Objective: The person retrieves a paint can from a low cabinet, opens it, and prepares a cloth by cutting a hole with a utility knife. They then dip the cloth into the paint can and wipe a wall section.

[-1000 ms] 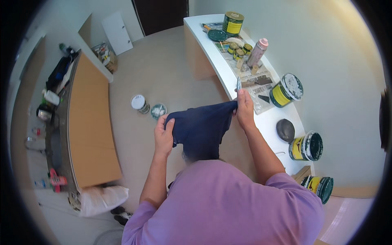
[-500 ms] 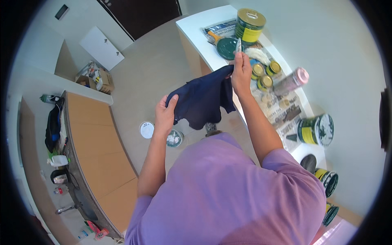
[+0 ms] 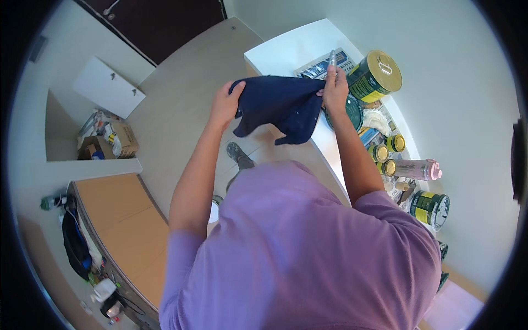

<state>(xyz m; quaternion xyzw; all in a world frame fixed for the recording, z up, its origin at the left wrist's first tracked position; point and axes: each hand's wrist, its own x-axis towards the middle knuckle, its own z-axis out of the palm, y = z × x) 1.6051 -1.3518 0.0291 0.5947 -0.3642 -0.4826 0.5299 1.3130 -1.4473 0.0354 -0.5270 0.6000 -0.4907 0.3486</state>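
Note:
Stretched between my hands is a dark navy cloth [image 3: 278,104], its lower part hanging in loose flaps. My left hand [image 3: 224,104] grips its left corner with thumb and fingers. My right hand [image 3: 335,91] pinches the other end and also holds a slim, silvery upright object [image 3: 332,58], too small to identify. The cloth hangs in front of me beside the end of the white counter [image 3: 286,47]. Just right of my right hand are a large green tin [image 3: 374,76] and a green round lid [image 3: 353,114], with a white rag [image 3: 375,120] lying below them.
Small tins [image 3: 395,143], a pink bottle [image 3: 415,169] and buckets [image 3: 429,210] line the counter along the right wall. A cabinet [image 3: 118,220] stands at my left, beside a niche with cardboard boxes [image 3: 124,140] and a leaning white panel [image 3: 107,85]. A dark door [image 3: 157,22] is ahead.
My hands have risen with the cloth and now sit farther forward, near the counter's far end. My view has shifted along the counter, and a shoe has come into sight below the cloth.

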